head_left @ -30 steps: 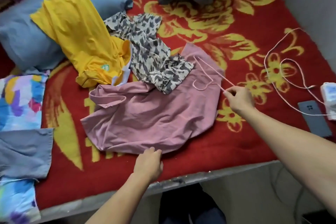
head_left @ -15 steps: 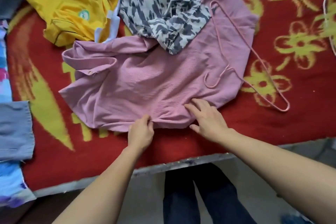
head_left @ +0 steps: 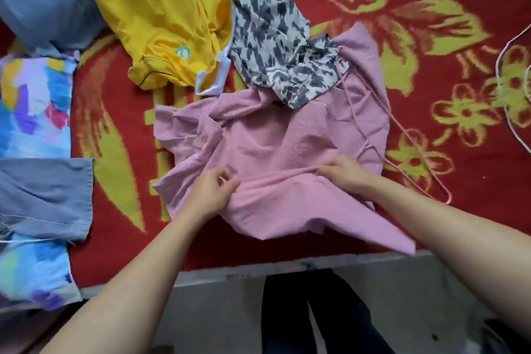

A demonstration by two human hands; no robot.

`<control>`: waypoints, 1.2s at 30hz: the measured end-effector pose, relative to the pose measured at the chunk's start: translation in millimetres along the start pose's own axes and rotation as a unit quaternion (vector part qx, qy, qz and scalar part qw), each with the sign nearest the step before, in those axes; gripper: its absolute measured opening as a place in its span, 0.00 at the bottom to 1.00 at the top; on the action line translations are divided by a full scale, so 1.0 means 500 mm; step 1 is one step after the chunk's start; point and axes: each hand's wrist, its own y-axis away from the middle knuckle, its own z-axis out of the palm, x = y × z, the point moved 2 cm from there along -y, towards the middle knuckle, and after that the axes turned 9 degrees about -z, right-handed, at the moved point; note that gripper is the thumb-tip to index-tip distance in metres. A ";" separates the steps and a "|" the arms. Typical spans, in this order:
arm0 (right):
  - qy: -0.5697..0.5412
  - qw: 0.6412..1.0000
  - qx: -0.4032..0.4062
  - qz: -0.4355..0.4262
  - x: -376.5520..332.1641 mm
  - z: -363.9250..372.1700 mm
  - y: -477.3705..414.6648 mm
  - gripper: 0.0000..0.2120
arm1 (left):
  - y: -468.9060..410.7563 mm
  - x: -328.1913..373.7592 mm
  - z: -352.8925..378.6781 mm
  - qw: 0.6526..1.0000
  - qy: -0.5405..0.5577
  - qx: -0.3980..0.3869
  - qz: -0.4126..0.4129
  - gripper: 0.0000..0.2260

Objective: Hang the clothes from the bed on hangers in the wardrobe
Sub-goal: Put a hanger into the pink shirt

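I have one view only: a wide-angle camera on the wearer's head, close above the bed [head_left: 120, 253], facing forward and steeply down over its near edge.

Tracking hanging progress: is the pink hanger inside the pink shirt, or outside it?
Outside: the pink hanger lies on top of the pink shirt, which left hand and right hand grip.

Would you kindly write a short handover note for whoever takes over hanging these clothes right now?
Left hand: grips a fold of the pink shirt.
Right hand: grips the same fold further right.
Pink hanger: lies free, partly on the shirt, partly on the bed.
Yellow garment and patterned garment: behind; the patterned one overlaps the shirt.
Done: nothing on a hanger.
Left: hang all three; wardrobe out of view.
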 end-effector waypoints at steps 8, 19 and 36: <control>0.135 0.929 0.305 0.163 0.069 -0.147 -0.078 0.13 | -0.091 -0.042 -0.057 0.991 -0.047 0.124 0.013 0.03; 0.362 0.929 -0.017 -0.070 -0.045 0.202 -0.114 0.18 | -0.085 -0.193 0.058 0.959 -0.274 0.069 -0.016 0.04; 0.278 0.925 0.252 0.060 0.048 -0.068 -0.058 0.17 | -0.128 -0.216 0.036 0.993 -0.080 0.063 -0.056 0.24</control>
